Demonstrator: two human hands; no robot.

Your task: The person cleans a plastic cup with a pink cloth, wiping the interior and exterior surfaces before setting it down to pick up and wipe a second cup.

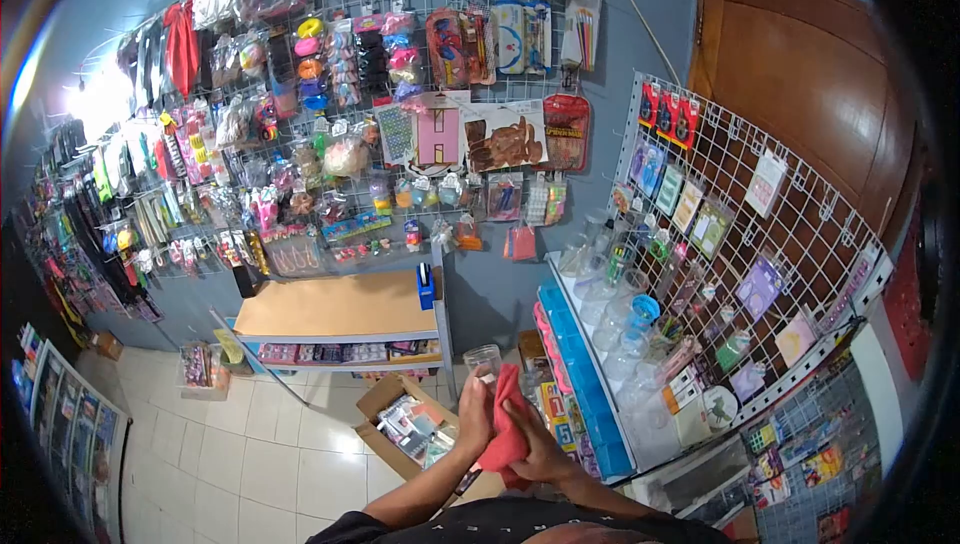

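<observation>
In front of my body, my right hand (542, 446) is closed around a red cloth (508, 429), which hangs in folds between my two hands. My left hand (475, 416) is closed beside it, at the lower end of a clear plastic jar (483, 357). The jar sticks up past my left fingers and appears gripped by them. The cloth's upper end lies close to the jar; whether they touch cannot be made out. Beneath my left hand is an open cardboard box (385, 406) of packaged goods.
On the right, a white shelf (650, 449) carries several clear jars (632, 349) beside a wire grid (735, 159) of hung goods. A wooden-topped shelf (330, 306) with a blue tape dispenser (426, 289) stands ahead. Packaged accessories hang on the wall. A glass-fronted case (70, 424) is left.
</observation>
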